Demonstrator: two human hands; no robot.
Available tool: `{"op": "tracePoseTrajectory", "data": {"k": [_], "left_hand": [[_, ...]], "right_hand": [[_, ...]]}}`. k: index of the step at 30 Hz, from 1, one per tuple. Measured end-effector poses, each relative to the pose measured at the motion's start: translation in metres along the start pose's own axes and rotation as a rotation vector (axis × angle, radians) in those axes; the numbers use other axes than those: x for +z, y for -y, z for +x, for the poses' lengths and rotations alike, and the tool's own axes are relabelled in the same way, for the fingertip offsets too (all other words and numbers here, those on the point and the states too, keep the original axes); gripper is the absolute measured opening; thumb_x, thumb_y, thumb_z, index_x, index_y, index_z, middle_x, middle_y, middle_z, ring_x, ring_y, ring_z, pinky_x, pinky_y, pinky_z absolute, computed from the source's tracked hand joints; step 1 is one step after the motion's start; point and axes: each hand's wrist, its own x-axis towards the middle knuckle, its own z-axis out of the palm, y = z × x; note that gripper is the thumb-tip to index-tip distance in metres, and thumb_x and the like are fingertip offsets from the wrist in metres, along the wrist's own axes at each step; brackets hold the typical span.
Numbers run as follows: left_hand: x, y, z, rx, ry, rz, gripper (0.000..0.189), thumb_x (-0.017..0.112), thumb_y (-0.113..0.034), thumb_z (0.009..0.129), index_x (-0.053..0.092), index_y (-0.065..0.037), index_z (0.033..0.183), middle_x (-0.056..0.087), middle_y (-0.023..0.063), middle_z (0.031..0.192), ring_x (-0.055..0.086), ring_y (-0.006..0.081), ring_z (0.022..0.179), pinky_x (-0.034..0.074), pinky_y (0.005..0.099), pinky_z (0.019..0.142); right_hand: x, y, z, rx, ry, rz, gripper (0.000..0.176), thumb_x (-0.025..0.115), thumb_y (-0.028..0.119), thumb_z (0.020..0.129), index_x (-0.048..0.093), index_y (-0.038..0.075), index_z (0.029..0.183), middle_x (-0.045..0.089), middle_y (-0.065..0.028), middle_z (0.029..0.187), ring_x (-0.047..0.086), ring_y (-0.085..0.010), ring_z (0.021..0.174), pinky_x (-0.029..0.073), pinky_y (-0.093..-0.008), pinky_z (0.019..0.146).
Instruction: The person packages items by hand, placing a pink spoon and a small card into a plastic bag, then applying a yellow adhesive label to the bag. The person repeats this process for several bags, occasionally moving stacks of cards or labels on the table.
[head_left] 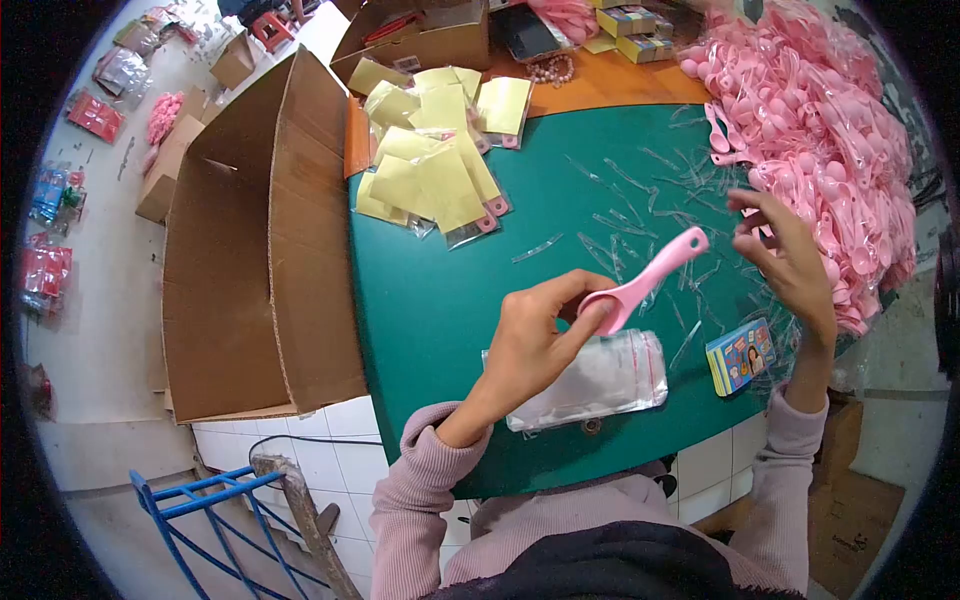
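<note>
My left hand (545, 325) holds a pink spoon (655, 272) by its bowl end, with the holed handle tip pointing up and right. My right hand (785, 250) is raised to the right of the spoon, apart from it, fingers curled and spread with nothing visible between them. Below the spoon, a stack of clear plastic bags (600, 385) lies on the green table (440, 330). A small stack of printed cards (741, 358) sits to the right of the bags. Many pink spoons (830, 130) are heaped at the right.
Packed items with yellow cards (435, 185) lie at the table's back left. A tall open cardboard box (315, 240) stands along the left edge. Clear plastic strips (620, 215) are scattered mid-table. Behind are another box (445, 50) and a phone (528, 33).
</note>
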Motion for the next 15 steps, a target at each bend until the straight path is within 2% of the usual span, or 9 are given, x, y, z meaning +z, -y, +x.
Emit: {"op": "tracePoseTrajectory", "data": {"k": [1,3,5,7,8,9,11,13,15], "left_hand": [[0.001,0.000,-0.001,0.015,0.026,0.010,0.017,0.059,-0.007,0.082,0.062,0.001,0.097,0.065,0.0063,0.079,0.061,0.0094,0.072,0.049,0.0239,0.067],[0.005,0.001,-0.001,0.034,0.051,0.020,0.018,0.060,-0.007,0.082,0.062,0.001,0.097,0.065,0.0071,0.080,0.061,0.0103,0.071,0.049,0.0241,0.067],[0.009,0.005,-0.003,0.067,0.174,0.056,0.019,0.061,-0.010,0.082,0.063,0.000,0.098,0.065,0.0097,0.083,0.062,0.0126,0.071,0.049,0.0247,0.067],[0.012,0.015,-0.006,0.082,0.169,-0.003,0.023,0.063,-0.015,0.080,0.062,-0.002,0.099,0.063,0.0102,0.086,0.062,0.0171,0.075,0.049,0.0284,0.068],[0.012,0.022,-0.009,0.132,0.114,0.184,0.025,0.064,-0.016,0.079,0.060,-0.003,0.099,0.061,0.0097,0.085,0.060,0.0192,0.076,0.048,0.0303,0.068],[0.011,0.029,-0.011,0.187,0.058,0.371,0.026,0.065,-0.017,0.077,0.059,-0.004,0.099,0.059,0.0092,0.085,0.059,0.0214,0.077,0.048,0.0321,0.068],[0.011,0.040,-0.022,0.225,0.165,0.523,0.027,0.066,-0.018,0.076,0.058,-0.005,0.098,0.057,0.0092,0.084,0.058,0.0234,0.077,0.047,0.0335,0.067],[0.011,0.049,-0.026,0.260,0.271,0.677,0.028,0.066,-0.018,0.074,0.057,-0.006,0.097,0.054,0.0092,0.083,0.057,0.0254,0.077,0.046,0.0348,0.066],[0.013,0.054,-0.026,0.149,0.294,0.496,0.024,0.066,-0.016,0.073,0.057,-0.006,0.094,0.055,0.0098,0.080,0.057,0.0250,0.072,0.046,0.0347,0.061]], "right_hand": [[0.005,0.007,-0.005,-0.001,0.002,0.000,0.039,0.062,0.019,0.080,0.053,0.003,0.113,0.058,-0.0078,0.100,0.056,-0.0137,0.073,0.048,-0.0302,0.062],[0.014,0.021,-0.015,0.137,0.226,0.614,0.041,0.063,0.011,0.079,0.051,0.001,0.117,0.058,-0.0074,0.098,0.056,-0.0106,0.071,0.048,-0.0241,0.060],[0.029,0.023,-0.024,0.190,0.236,0.590,0.034,0.060,0.006,0.081,0.052,-0.001,0.113,0.058,-0.0070,0.093,0.056,-0.0098,0.070,0.048,-0.0211,0.059],[0.036,0.021,-0.035,0.168,0.059,0.466,0.027,0.057,0.003,0.083,0.052,-0.001,0.109,0.058,-0.0061,0.089,0.056,-0.0103,0.071,0.048,-0.0218,0.060],[0.038,0.021,-0.040,0.138,-0.084,0.435,0.020,0.054,0.002,0.085,0.053,-0.002,0.105,0.058,-0.0059,0.085,0.055,-0.0096,0.069,0.046,-0.0215,0.059],[0.038,0.022,-0.045,0.138,-0.085,0.435,0.020,0.054,0.002,0.085,0.053,-0.002,0.105,0.058,-0.0059,0.085,0.055,-0.0096,0.069,0.046,-0.0215,0.059],[0.038,0.024,-0.054,0.156,-0.325,0.482,0.018,0.053,0.002,0.086,0.054,-0.002,0.103,0.057,-0.0060,0.084,0.054,-0.0087,0.066,0.045,-0.0214,0.059],[0.042,0.029,-0.062,0.189,-0.354,0.477,0.016,0.053,0.002,0.086,0.054,-0.003,0.101,0.056,-0.0059,0.082,0.052,-0.0085,0.065,0.045,-0.0215,0.059],[0.047,0.028,-0.070,0.197,-0.301,0.452,0.017,0.055,0.003,0.085,0.054,-0.002,0.102,0.056,-0.0058,0.082,0.053,-0.0084,0.065,0.045,-0.0213,0.059]]}}
